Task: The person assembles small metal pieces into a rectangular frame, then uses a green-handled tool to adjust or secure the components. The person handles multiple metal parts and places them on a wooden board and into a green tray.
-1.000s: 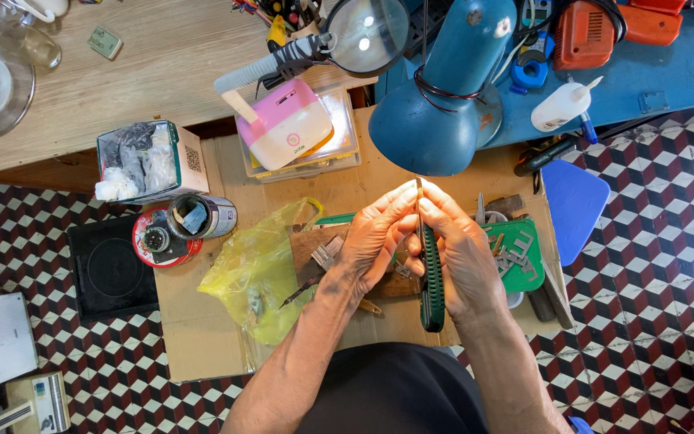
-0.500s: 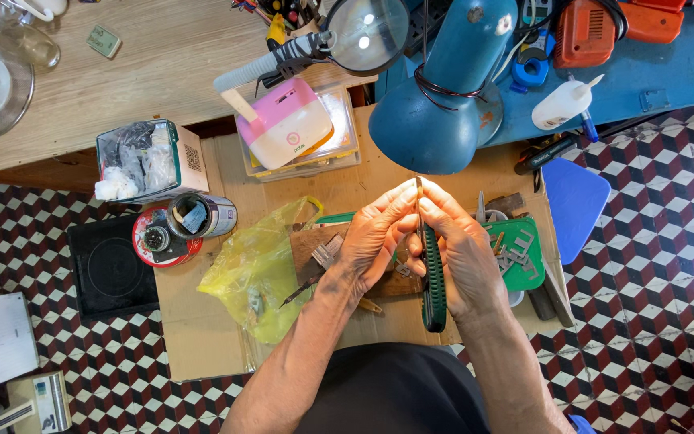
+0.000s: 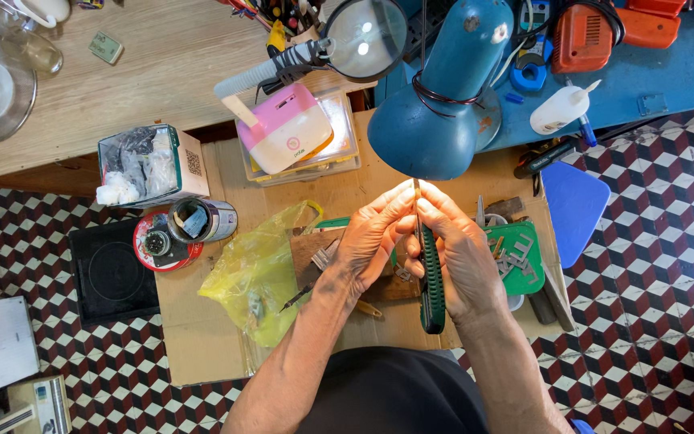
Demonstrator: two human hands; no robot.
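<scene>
My right hand (image 3: 463,253) grips a tool with a ribbed green handle (image 3: 431,285), its thin metal shaft pointing up toward the blue lamp (image 3: 443,96). My left hand (image 3: 371,237) is closed beside it, fingertips pinched at the shaft near its tip, under the lamp's light. What the fingertips pinch is too small to tell. Both hands hover above a wooden block (image 3: 315,249) that lies on a cardboard sheet (image 3: 202,337).
A yellow plastic bag (image 3: 259,273) lies left of the hands, a green tray (image 3: 520,257) with metal parts to the right. A pink and white device (image 3: 287,128), a magnifier (image 3: 363,36), a metal can (image 3: 202,221), a small open box (image 3: 146,165) and a blue board (image 3: 572,205) surround the spot.
</scene>
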